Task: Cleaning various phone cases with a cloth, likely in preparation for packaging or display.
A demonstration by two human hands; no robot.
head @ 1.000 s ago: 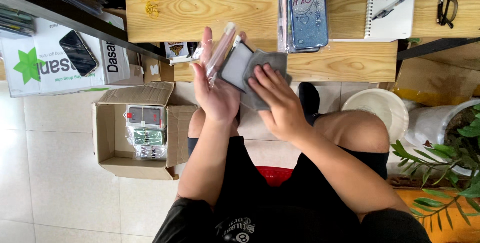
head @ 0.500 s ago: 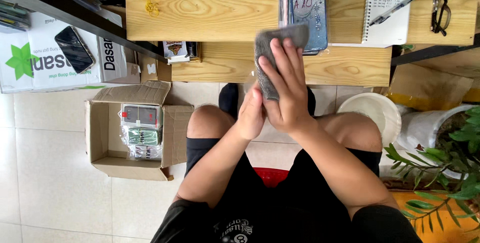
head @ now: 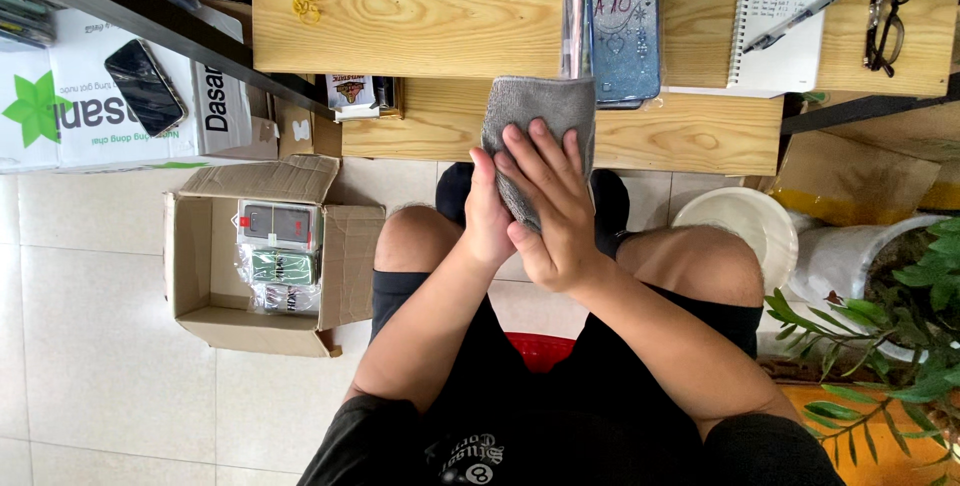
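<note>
The grey rectangular microfibre cloth (head: 535, 121) is held upright above the person's knees, just in front of the near edge of the lower wooden shelf (head: 680, 136); its long axis runs away from the body, its top edge overlapping that shelf edge in the head view. The right hand (head: 550, 211) lies flat over the cloth's front face, fingers (head: 545, 151) extended and slightly spread, palm pressing; it is nearly fully open and grips nothing by pinching. The left hand (head: 485, 221) sits against the cloth's left side, behind and beside the right, fingers curled in support; whether a flat object is wrapped inside the cloth cannot be determined. Both hands are equally near the cloth; the right covers more of it.

Surroundings: a glittery blue phone case in a clear sleeve (head: 622, 26) lies on the upper wooden tabletop (head: 420, 16), beyond the cloth's top right corner; an open brown cardboard box (head: 200, 256) of packaged cases stands on the tiled floor to the left; a spiral notepad with pen (head: 775, 41) lies near the tabletop's right edge.
</note>
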